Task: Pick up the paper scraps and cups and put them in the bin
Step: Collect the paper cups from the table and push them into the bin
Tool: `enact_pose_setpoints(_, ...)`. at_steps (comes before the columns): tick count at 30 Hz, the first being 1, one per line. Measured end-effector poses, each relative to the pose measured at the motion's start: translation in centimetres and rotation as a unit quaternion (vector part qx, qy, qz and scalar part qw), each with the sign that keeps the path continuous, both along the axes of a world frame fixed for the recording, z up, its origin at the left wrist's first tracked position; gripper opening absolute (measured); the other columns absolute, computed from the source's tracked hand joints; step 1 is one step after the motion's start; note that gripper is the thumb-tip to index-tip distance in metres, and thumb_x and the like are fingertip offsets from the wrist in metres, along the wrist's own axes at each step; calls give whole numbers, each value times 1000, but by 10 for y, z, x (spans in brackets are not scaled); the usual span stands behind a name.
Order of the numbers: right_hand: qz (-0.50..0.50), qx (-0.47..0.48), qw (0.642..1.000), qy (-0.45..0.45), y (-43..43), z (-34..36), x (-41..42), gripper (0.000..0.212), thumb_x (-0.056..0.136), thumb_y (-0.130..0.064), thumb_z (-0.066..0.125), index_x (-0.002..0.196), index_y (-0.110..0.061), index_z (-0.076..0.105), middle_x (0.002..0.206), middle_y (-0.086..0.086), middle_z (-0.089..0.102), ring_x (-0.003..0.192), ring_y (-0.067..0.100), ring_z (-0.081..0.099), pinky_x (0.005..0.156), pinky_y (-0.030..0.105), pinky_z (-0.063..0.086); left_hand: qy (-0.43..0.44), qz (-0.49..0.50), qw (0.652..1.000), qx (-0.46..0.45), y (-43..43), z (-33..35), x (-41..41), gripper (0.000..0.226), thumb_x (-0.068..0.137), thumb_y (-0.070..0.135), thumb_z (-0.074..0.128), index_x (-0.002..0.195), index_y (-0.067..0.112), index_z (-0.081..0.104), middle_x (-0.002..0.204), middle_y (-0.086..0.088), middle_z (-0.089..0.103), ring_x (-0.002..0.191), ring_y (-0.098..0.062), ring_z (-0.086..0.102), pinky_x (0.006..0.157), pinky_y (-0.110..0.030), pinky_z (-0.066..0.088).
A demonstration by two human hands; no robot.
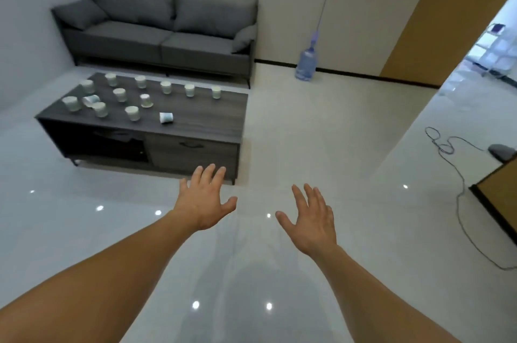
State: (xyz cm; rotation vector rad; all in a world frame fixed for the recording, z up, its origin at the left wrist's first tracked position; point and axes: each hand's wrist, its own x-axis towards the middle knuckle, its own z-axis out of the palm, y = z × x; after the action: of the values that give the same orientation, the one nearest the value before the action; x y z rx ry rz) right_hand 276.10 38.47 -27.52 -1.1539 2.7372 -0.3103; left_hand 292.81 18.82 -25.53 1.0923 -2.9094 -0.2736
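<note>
At the left, a dark wood-grain bench [195, 121] stands on the glossy white floor [307, 130], in front of a grey sofa [156, 26]. The paper cups [120, 94] are scattered across the bench top, most of them upright. One tipped cup [166, 117] lies on its side near the front edge, and another fallen cup [91, 100] lies among the upright ones at the left end. The left hand [205, 202] reaches forward just short of the bench's front right corner, its grip spread and holding nothing. Beside it, the right hand [310, 219] is held over the floor, its grip likewise spread and empty. Further right, a water jug [306, 63] stands by the wall, and a loose cable [458, 174] trails across the floor.
</note>
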Motion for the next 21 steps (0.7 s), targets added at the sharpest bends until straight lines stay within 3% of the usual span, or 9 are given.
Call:
enact_pose_setpoints(7, 72, 5, 997, 13, -143, 2, 15, 77, 90, -73, 25, 153, -36, 2, 163, -4, -4, 149, 19, -11, 119, 45, 2, -5, 68, 998, 0, -120, 7, 47, 82, 88, 68, 31, 152, 27, 1, 161, 1, 2, 148, -24, -1, 116, -55, 13)
enact_pose_setpoints(21, 144, 0, 990, -5, -381, -25, -117, 79, 90, -70, 31, 154, -31, 7, 163, 0, 3, 150, 21, -2, 118, 45, 13, -36, 124, 992, 6, -322, -6, -54, 83, 86, 69, 30, 152, 28, 0, 161, 3, 1, 147, -21, -3, 117, -53, 12)
